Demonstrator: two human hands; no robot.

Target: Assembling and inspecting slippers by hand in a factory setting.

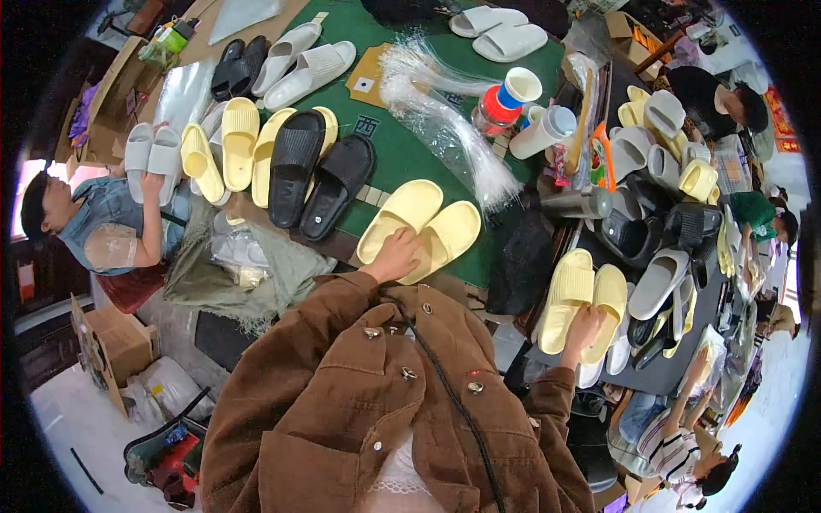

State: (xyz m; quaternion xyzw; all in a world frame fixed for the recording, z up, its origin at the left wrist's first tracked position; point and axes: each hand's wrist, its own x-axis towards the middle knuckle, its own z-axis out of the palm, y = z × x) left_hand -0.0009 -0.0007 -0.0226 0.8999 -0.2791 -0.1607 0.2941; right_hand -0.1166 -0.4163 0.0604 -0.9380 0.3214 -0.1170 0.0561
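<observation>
So, two pairs of yellow slides are being touched at once here; the first pair (449,235) is set at the near edge of the green tabletop (398,161), side by side, with the long axes running slantwise, from the near left up to the far right; the left hand (395,255) is laid over its near part, fingers partly curled and kept fairly narrow, with the tips in contact where the two slides meet; whether they're properly gripped or just pressed can't be told. The second pair (564,299) is over to the right, by the edge of the dark table (547,363), pointed mostly away from the body, long axes close to parallel and leaning slightly right at the far end; it's touched low down, between the two slides, by the right hand (584,329), with the fingers bent and bunched rather than spread; again, a firm hold can't be confirmed. Which ends are the toes can't really be made out. Black slides (297,162) are lined up left of the first pair; clear plastic strips (445,128) are strewn beyond it; a mixed heap of slides (658,286) is piled right of the second.
</observation>
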